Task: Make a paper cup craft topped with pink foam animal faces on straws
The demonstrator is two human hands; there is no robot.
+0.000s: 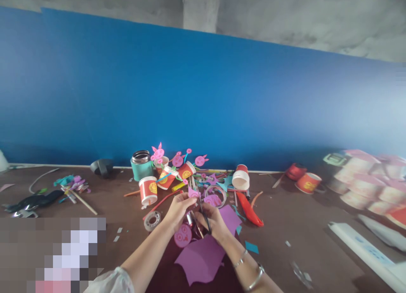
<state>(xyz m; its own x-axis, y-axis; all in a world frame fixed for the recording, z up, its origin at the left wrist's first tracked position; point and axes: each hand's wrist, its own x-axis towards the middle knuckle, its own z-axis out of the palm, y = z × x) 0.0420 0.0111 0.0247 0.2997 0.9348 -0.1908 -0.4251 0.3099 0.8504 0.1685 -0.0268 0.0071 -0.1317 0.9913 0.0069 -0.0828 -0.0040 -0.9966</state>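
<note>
My left hand (178, 207) pinches a small pink paper piece (193, 193) above the brown table (301, 225). My right hand (213, 219) is closed round black-handled scissors (204, 214), whose blades point up toward the pink piece. Beneath my hands lie a large purple paper sheet (203, 259) and a round pink paper face (183, 236). A roll of clear tape (152, 220) rests just left of my left wrist. Bracelets (253, 272) circle my right wrist.
Red paper cups (148, 190) with pink paper animals (157, 152) on sticks crowd the table behind my hands, beside a teal jar (141, 164). An orange-red strip (249, 210) lies to the right. Stacked cups (368, 183) sit at far right, tools (31, 202) at far left. A blue wall (203, 94) backs the table.
</note>
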